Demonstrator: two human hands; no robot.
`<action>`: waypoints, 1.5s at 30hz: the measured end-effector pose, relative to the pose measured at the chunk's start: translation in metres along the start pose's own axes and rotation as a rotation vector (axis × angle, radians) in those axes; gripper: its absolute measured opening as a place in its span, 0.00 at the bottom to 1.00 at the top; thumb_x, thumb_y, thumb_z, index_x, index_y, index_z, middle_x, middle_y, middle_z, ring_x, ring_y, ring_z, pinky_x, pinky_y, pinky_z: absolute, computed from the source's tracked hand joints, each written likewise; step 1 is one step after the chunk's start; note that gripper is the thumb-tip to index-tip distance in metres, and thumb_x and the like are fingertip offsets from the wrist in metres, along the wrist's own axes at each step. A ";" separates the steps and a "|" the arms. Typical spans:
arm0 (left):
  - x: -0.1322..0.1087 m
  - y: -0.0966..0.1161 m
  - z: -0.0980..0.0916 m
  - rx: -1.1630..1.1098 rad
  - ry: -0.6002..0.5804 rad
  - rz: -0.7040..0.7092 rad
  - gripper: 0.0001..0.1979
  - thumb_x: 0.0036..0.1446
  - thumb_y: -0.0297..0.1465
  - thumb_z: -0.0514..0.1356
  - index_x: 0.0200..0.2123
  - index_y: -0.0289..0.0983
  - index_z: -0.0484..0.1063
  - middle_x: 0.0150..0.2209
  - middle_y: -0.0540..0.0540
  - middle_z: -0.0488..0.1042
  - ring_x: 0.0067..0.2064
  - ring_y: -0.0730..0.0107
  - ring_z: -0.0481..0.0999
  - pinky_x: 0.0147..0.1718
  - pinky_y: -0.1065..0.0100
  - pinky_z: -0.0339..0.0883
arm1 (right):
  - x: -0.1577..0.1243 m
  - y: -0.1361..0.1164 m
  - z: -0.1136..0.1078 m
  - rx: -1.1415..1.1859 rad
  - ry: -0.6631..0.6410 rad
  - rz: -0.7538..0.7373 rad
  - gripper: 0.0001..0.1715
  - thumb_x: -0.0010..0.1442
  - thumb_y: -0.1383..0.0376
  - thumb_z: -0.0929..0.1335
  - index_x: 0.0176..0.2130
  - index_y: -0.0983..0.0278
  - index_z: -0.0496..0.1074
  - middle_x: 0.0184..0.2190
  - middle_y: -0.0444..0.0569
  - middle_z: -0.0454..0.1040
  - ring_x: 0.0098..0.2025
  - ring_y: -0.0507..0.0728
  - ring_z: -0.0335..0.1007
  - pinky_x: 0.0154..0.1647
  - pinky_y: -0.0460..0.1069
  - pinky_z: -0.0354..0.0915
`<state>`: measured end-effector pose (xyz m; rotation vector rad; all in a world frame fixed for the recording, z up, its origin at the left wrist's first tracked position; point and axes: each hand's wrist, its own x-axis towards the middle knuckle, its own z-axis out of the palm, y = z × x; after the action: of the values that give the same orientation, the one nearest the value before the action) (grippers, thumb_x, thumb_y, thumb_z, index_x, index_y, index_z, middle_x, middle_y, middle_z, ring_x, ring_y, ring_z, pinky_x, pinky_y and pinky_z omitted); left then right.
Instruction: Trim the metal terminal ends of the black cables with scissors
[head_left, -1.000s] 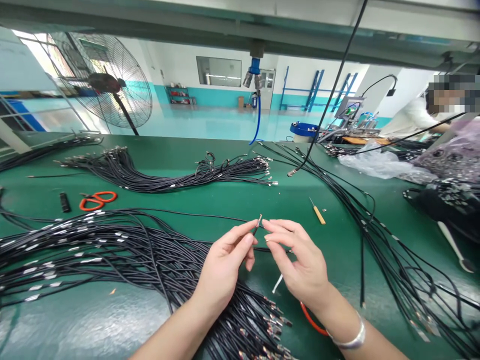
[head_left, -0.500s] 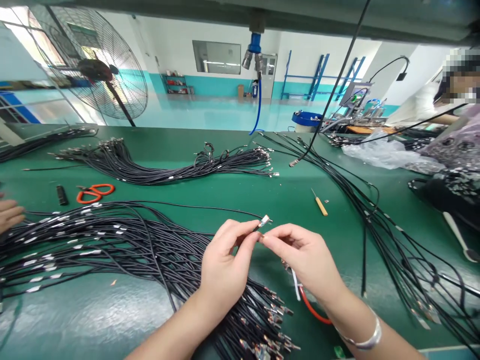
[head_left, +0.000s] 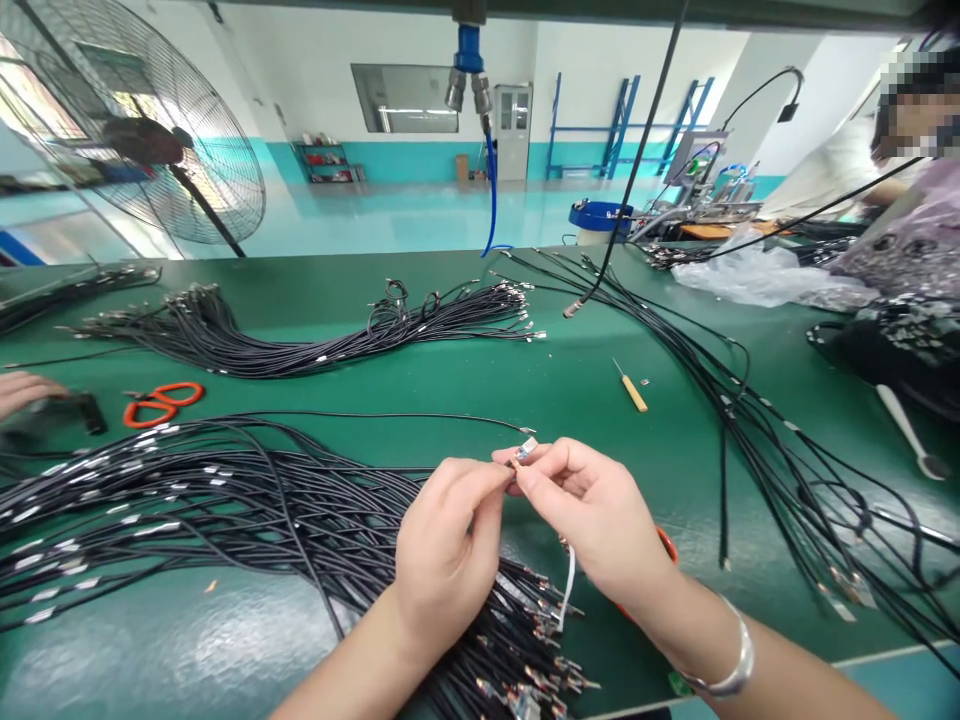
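- Bright workshop ahead, pale walls over a teal band, big fan (head_left: 142, 143) on the left, green tabletop (head_left: 585, 385) spread out before me.
- Far left, a co-worker's hand (head_left: 26, 392) beside a black piece (head_left: 91, 413), blurred, so I can't tell if they touch; orange-handled scissors (head_left: 157, 398) just right of it.
- Next, a far bundle of black cables (head_left: 300, 362) lies across the back, and nearer me the thick near bundle (head_left: 315, 500) fans out with white labels, its metal-tipped ends running under my left arm.
- Now the middle: my left hand (head_left: 450, 545) has thumb and forefinger pinched together on a cable end (head_left: 513, 466), raised above the tabletop, with a pale connector (head_left: 527, 449) just beyond the fingertips.
- My right hand (head_left: 600, 520) meets it, fingers closed on the same end; a white strip (head_left: 568, 585) hangs below, and whether I'm gripping that I can't tell.
- So where are we? One end mid-handling, I'd judge, not laid down; the others lie loose, and which are finished I can't tell.
- Right, a yellow-handled pick (head_left: 634, 392), more loose cables (head_left: 694, 370), then a white-handled brush (head_left: 900, 420).
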<state>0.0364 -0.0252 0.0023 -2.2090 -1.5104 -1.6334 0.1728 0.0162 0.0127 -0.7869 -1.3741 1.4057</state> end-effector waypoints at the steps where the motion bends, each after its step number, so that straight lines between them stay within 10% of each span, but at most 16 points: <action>1: 0.000 0.000 0.000 0.002 -0.001 0.014 0.15 0.56 0.16 0.57 0.41 0.40 0.70 0.34 0.48 0.75 0.34 0.73 0.74 0.34 0.71 0.69 | 0.000 0.000 0.000 0.004 0.006 -0.004 0.10 0.54 0.62 0.71 0.24 0.63 0.70 0.36 0.52 0.80 0.42 0.58 0.77 0.43 0.52 0.74; 29: 0.001 0.004 -0.001 -0.009 0.015 0.019 0.15 0.55 0.15 0.59 0.44 0.35 0.73 0.36 0.47 0.77 0.35 0.76 0.74 0.36 0.75 0.69 | 0.002 -0.008 0.000 0.076 0.010 0.162 0.11 0.47 0.64 0.73 0.22 0.63 0.68 0.32 0.49 0.79 0.35 0.54 0.76 0.40 0.49 0.72; 45: 0.015 0.013 0.000 -0.657 -0.022 -0.867 0.03 0.54 0.28 0.61 0.31 0.35 0.73 0.27 0.52 0.70 0.19 0.79 0.70 0.20 0.73 0.66 | -0.004 -0.002 0.000 -0.315 0.029 -0.058 0.05 0.54 0.64 0.69 0.29 0.63 0.73 0.29 0.47 0.78 0.31 0.53 0.75 0.34 0.47 0.72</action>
<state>0.0452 -0.0224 0.0200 -1.8477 -2.4309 -2.6557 0.1741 0.0122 0.0143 -0.9571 -1.6054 1.1428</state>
